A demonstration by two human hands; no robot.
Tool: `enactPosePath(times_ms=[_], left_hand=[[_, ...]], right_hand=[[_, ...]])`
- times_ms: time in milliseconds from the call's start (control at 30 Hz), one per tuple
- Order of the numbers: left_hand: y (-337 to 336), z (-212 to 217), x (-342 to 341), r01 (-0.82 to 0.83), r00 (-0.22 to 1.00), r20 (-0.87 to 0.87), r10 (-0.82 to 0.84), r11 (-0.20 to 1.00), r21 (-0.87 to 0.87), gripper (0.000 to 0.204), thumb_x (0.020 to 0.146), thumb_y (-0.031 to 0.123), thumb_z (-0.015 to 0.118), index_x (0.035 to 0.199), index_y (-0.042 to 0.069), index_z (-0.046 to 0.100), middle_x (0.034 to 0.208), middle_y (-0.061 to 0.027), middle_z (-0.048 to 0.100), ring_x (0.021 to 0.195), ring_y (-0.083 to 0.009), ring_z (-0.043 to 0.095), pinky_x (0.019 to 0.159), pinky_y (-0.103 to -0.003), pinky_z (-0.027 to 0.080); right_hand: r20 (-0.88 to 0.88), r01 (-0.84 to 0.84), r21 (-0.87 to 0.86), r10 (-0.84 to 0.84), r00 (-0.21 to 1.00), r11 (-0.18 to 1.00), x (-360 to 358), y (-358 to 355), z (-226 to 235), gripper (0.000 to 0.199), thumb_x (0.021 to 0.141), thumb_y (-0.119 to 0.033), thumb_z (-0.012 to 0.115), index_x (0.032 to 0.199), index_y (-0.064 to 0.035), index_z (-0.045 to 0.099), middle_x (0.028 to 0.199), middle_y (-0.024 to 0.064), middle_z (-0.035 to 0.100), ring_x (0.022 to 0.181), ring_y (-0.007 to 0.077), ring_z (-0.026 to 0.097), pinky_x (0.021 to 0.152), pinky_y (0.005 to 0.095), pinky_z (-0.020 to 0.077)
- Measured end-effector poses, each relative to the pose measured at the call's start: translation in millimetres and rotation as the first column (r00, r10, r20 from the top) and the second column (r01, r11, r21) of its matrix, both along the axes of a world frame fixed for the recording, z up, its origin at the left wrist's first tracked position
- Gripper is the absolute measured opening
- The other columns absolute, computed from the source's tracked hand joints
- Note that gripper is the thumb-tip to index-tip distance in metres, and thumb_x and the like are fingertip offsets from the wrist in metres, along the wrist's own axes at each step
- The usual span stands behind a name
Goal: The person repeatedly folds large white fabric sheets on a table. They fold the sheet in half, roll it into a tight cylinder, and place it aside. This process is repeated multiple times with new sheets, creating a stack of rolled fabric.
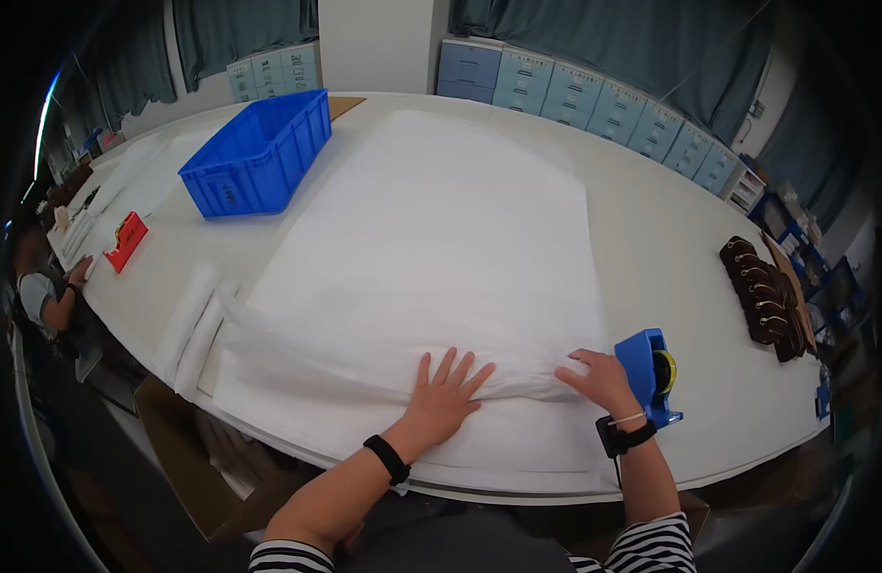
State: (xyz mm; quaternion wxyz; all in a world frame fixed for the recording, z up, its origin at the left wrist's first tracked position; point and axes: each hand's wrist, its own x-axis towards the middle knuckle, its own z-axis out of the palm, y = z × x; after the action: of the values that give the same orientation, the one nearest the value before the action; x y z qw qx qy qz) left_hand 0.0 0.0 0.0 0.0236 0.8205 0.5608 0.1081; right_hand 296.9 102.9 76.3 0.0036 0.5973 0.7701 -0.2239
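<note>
Head view: left hand [446, 393] flat, fingers spread wide, pressing on a rolled fold of white tissue paper [431, 239] near the front edge of the white tabletop [651, 220]. Right hand [598, 379] open too, fingertips resting on the same fold's right end, gripping nothing. Just beside the right hand, touching or nearly so, a blue tape dispenser [648, 371] with a yellowish roll. Far left, a blue plastic crate [259, 153]; contents not visible from this angle. Near it, a red tape dispenser [127, 239]. At the right rim, a row of dark brown leather pieces [761, 301]. Under the tabletop at left, an open cardboard box [188, 458] holding white sheets.
</note>
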Motion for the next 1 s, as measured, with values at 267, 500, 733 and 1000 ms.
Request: enactPosePath(times_ms=[267, 500, 733, 1000], left_hand=[[0, -2, -7, 0.029, 0.999, 0.033, -0.028, 0.999, -0.018, 0.065, 0.104, 0.044, 0.05, 0.162, 0.028, 0.026, 0.166, -0.0118, 0.026, 0.155, -0.0379, 0.016, 0.12, -0.065, 0.01], [6, -5, -7, 0.043, 0.997, 0.06, -0.039, 0.997, -0.061, 0.064, 0.104, 0.048, 0.045, 0.162, 0.032, 0.023, 0.167, -0.0106, 0.023, 0.156, -0.036, 0.014, 0.121, -0.065, 0.004], [4, -5, -8, 0.08, 0.995, 0.055, -0.078, 0.996, -0.033, 0.063, 0.105, 0.052, 0.04, 0.162, 0.033, 0.022, 0.167, -0.0117, 0.023, 0.155, -0.0386, 0.014, 0.119, -0.069, 0.007], [3, -12, -17, 0.125, 0.957, 0.275, -0.091, 0.986, -0.111, 0.059, 0.105, 0.047, 0.043, 0.158, 0.026, 0.032, 0.161, -0.014, 0.031, 0.149, -0.0372, 0.025, 0.12, -0.056, 0.018]], right_hand=[[-0.705, 0.218, -0.705, -0.635, -0.314, 0.675, 1, -128, -50, 0.037, 0.097, -0.011, 0.067, 0.13, -0.0001, 0.054, 0.129, 0.0164, 0.06, 0.115, 0.0277, 0.061, 0.097, 0.0388, 0.0537], [-0.589, 0.093, -0.736, -0.567, -0.577, 0.67, -47, -85, -73, 0.043, 0.098, -0.018, 0.069, 0.135, -0.005, 0.051, 0.137, 0.0093, 0.057, 0.129, 0.0235, 0.053, 0.113, 0.0396, 0.0416], [-0.713, 0.161, -0.542, -0.351, -0.607, 0.825, -74, -43, -51, 0.046, 0.097, -0.026, 0.07, 0.136, -0.0082, 0.053, 0.134, 0.008, 0.06, 0.128, 0.0241, 0.054, 0.112, 0.0411, 0.0414], [-0.232, -0.399, 0.549, 0.593, 0.771, 0.734, -233, -82, -39, 0.057, 0.089, -0.012, 0.063, 0.144, -0.0232, 0.054, 0.146, 0.0145, 0.054, 0.136, 0.0366, 0.051, 0.111, 0.0494, 0.0402]])
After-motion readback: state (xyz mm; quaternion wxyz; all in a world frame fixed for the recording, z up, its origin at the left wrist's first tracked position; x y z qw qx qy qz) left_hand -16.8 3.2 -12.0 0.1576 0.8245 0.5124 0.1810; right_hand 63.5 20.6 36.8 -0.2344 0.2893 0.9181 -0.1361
